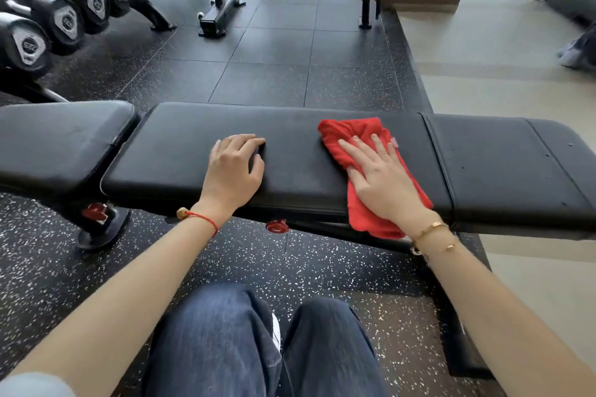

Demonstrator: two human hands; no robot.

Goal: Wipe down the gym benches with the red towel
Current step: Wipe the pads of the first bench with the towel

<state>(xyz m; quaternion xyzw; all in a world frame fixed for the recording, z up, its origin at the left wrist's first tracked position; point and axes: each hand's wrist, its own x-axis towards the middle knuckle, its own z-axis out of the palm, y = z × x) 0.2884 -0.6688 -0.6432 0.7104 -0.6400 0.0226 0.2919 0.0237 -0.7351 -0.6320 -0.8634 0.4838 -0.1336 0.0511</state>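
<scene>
Head view: right hand (383, 177) flat, fingers straight, pressing towel (351, 135) on bench (290, 138); left hand (235, 164) loosely curled, empty, bracing. I'd sweep overlapping passes, keeping the palm flat.

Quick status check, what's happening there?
Right hand flat on red towel, pressing it to near bench. Left hand braced on pad. Nothing in the way.
</scene>
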